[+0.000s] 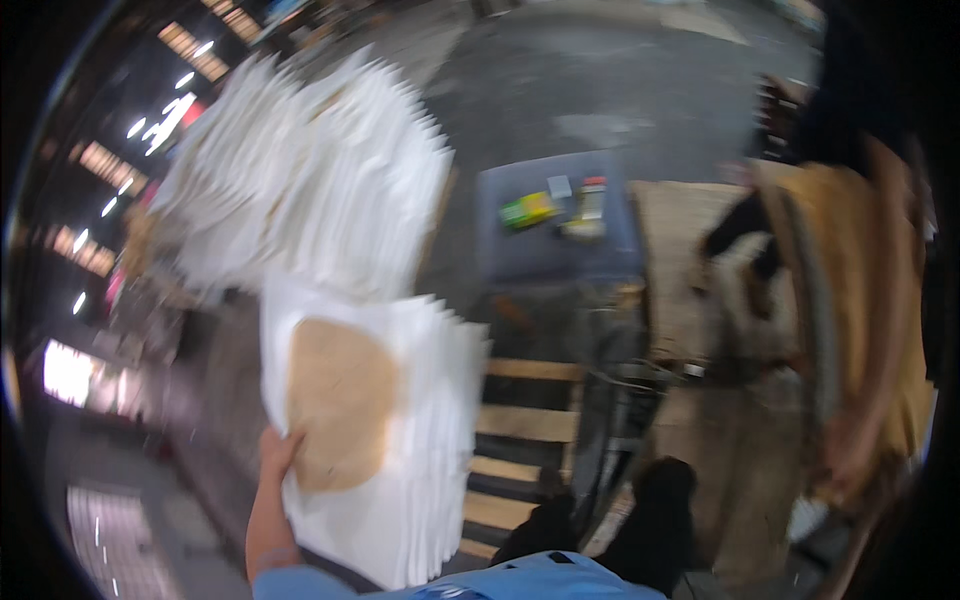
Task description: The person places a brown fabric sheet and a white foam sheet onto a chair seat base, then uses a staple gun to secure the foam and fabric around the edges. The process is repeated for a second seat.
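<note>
I'm on the head view, and the left hand (pixel 280 450) is closed on the left edge of the near stack (pixel 435 440) of white sheets. The thumb lies over the front, touching the border of a brown patch (pixel 340 400); the other fingers are lost to me in blur and behind the edge, so I can't tell how many layers are pinched. An edge hold looks sensible here: floppy layers probably stay squarer when clamped at the side. The right hand is out of my sight, so I can't call its state.

The near stack sits left of a slatted pallet (pixel 530 424), broad face toward me, layered edges along its right. Beyond it leans the far stack (pixel 300 180), its layers fanned, perhaps to keep them from slipping flat together.

Far centre, a grey stool (pixel 505 265) carries a green-and-yellow packet (pixel 530 210) and other small bits, likely parked there to stay within reach. Over on the right, a co-worker's arm (pixel 885 300) hangs beside a tan shape (pixel 840 220), too smeared to name.
</note>
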Motion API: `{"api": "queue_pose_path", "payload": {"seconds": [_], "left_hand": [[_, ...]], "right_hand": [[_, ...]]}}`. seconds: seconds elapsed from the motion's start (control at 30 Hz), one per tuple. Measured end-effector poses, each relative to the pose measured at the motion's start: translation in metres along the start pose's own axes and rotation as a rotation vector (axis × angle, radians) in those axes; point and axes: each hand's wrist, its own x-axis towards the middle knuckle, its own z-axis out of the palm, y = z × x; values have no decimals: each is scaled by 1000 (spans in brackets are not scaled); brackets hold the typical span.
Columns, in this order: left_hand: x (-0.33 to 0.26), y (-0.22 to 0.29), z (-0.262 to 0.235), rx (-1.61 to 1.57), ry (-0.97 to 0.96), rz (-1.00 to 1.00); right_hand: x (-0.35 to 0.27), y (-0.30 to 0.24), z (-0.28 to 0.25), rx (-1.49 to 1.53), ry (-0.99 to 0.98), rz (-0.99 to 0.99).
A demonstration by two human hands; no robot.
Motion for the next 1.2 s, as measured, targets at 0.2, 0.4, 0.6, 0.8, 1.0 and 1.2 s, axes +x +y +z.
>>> {"api": "queue_pose_path", "payload": {"seconds": [0.2,0.4,0.6,0.8,1.0,1.2], "left_hand": [[-147,70,-40,308,228,142],[-241,193,-142,166,-3,321],[-386,315,-221,-41,-116,499],[-479,364,-271,163,-71,760],[-551,400,-287,418,8,1079],[-613,405,-262,649,-20,1088]], "right_hand": [[37,-18,72,-363,-101,-198],[50,-58,16,-211,-358,-208],[81,-66,-23,-129,-731,-176],[124,-75,-41,-76,-840,-228],[210,-254,-143,796,-268,-844],[145,-457,-189,869,-786,-1745]]}}
